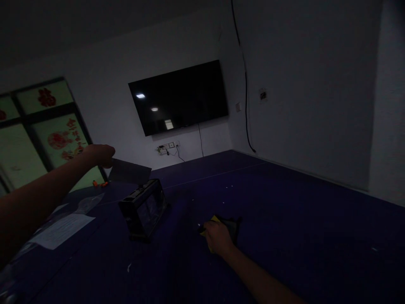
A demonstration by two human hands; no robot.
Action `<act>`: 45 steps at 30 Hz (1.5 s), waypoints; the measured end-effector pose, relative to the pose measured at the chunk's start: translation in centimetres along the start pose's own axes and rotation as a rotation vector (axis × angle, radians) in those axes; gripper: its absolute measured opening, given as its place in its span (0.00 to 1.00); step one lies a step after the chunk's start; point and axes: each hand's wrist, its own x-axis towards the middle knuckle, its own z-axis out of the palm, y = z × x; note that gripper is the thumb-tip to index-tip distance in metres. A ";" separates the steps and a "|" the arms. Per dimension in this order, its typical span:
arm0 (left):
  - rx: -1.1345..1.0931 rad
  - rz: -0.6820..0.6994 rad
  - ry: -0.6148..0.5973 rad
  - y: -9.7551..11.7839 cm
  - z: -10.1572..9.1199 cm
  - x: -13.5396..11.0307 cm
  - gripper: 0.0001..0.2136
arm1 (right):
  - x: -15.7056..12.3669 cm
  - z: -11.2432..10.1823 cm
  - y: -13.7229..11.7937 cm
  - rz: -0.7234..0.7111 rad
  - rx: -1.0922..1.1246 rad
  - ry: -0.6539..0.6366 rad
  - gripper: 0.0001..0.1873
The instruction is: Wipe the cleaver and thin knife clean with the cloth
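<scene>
My left hand (100, 155) is raised at the left, fingers closed on the edge of a flat grey sheet (130, 172). The sheet hangs tilted just over a black box-shaped device (144, 210) with a clear side window; I cannot tell whether they touch. Loose pale material shows dimly behind that window. Lower down, on the dark blue tabletop (272, 236), my right hand (217, 237) grips a yellow and dark grey cloth (232, 227). The fingers partly cover this cloth, which lies bunched against the surface.
White printed paper (63, 230) and clear plastic wrapping (90, 203) lie at the left. Small white scraps (129, 267) are scattered over the table. Orange objects (100, 184) sit near the far left edge. A television (180, 99) and a hanging cable (246, 97) are on the walls.
</scene>
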 end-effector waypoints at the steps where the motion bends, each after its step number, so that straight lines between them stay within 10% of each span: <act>1: 0.004 -0.001 -0.013 0.0 0.3 0.3 0.15 | 0.0 0.0 0.0 -0.003 -0.001 0.000 0.10; 21: 0.179 0.074 -0.103 -0.6 3.1 2.9 0.03 | -0.1 -0.7 -0.1 -0.032 -0.029 -0.040 0.11; 33: 0.265 0.477 0.286 1.2 4.5 4.7 0.08 | -0.2 -1.1 -0.3 -0.033 -0.047 -0.042 0.11; 45: 0.263 0.581 0.699 4.4 9.0 7.7 0.12 | -0.3 -1.1 -0.1 -0.049 -0.049 -0.016 0.10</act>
